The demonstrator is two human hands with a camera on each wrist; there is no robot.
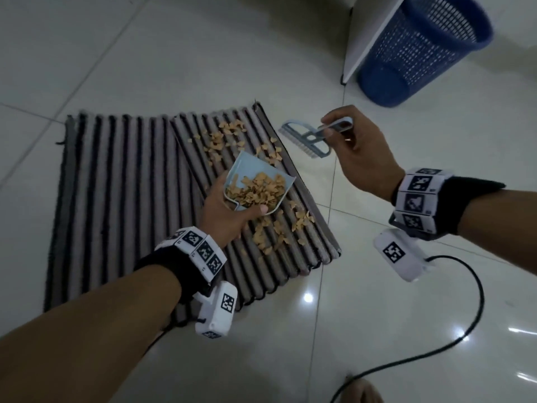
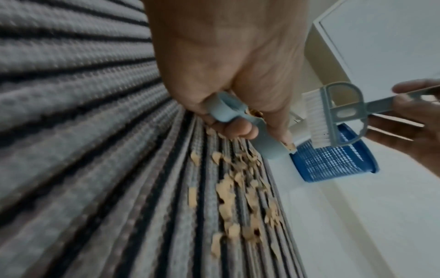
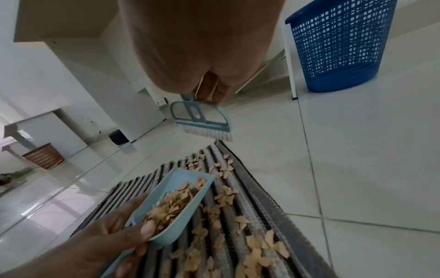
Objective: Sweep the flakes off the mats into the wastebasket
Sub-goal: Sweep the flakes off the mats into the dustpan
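Observation:
My left hand (image 1: 229,210) grips a light blue dustpan (image 1: 250,170) heaped with tan flakes (image 1: 255,190), lifted above the right striped mat (image 1: 305,239). More flakes (image 1: 270,234) lie scattered on that mat; the left striped mat (image 1: 116,199) beside it shows none. My right hand (image 1: 357,149) pinches the handle of a small grey brush (image 1: 305,138), white bristles down, held in the air past the mat's right edge. The blue mesh wastebasket (image 1: 418,48) stands at the far right on the floor. In the right wrist view the brush (image 3: 202,120) hangs ahead of the dustpan (image 3: 176,203).
White tiled floor (image 1: 406,301) surrounds the mats. A white panel (image 1: 366,39) leans just left of the wastebasket. A black cable (image 1: 436,338) loops across the floor at lower right. White furniture and a brown basket (image 3: 44,155) stand far off in the right wrist view.

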